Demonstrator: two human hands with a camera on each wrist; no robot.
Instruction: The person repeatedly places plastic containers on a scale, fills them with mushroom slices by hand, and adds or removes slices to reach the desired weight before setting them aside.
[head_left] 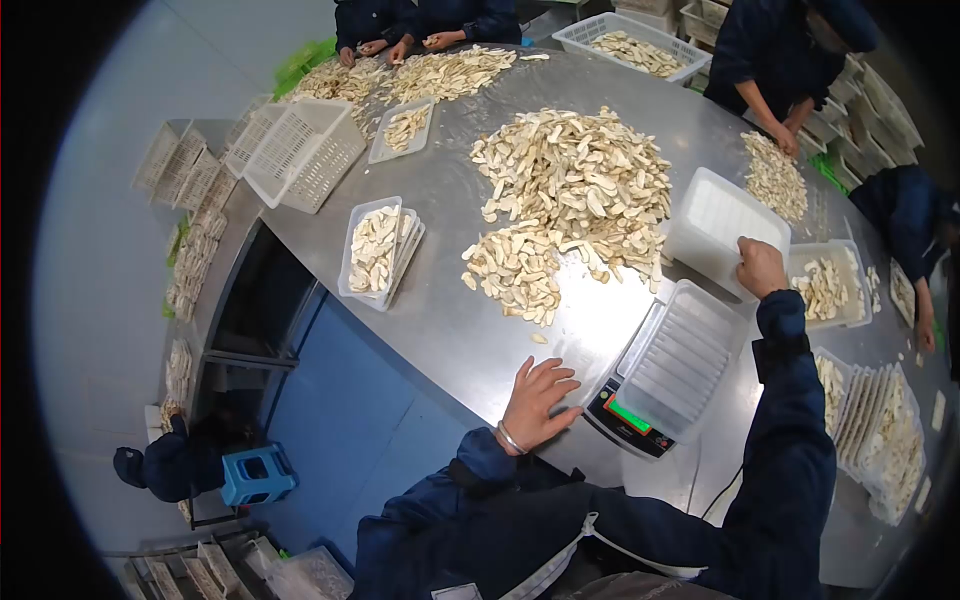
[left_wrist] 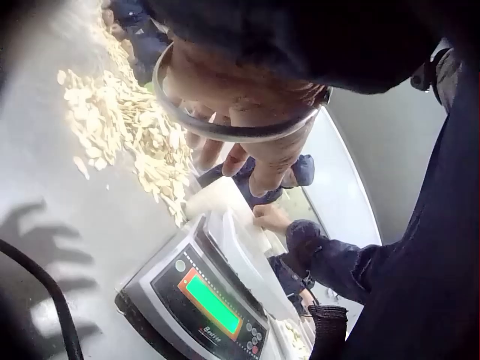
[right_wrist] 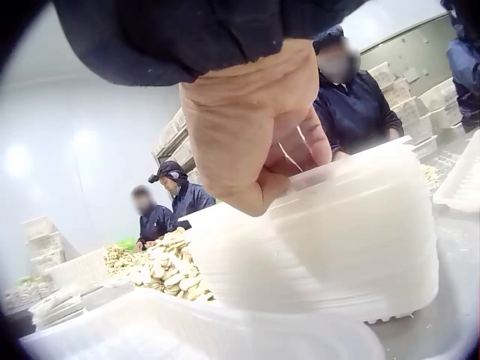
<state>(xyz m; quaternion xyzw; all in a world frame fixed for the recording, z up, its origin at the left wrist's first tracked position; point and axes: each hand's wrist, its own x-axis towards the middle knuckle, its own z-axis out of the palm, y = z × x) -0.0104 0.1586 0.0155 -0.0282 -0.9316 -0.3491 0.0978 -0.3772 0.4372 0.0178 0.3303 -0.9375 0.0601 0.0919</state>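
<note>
My right hand (head_left: pixel 762 267) pinches the near rim of a stack of nested white plastic trays (head_left: pixel 725 225), thumb on the near side. In the right wrist view the stacked trays (right_wrist: pixel 330 240) show many thin layers under that hand (right_wrist: pixel 247 135). A single translucent tray (head_left: pixel 680 360) with a ribbed bottom sits on a digital scale (head_left: pixel 628 420), whose display glows green. Left of the scale, my left hand (head_left: pixel 538 402) hovers over the steel table with fingers spread, holding nothing. A metal bangle (left_wrist: pixel 225 131) circles that wrist. Beyond the scale lies a big heap of sliced mushrooms (head_left: pixel 580 180).
Filled trays of slices (head_left: pixel 375 250) stand on the left of the table (head_left: pixel 440 330), near a white crate (head_left: pixel 310 150). At the right are a filled tray (head_left: pixel 825 285) and bagged trays (head_left: pixel 880 430). Other people work around the far edge. A cable (head_left: pixel 725 495) runs by the scale.
</note>
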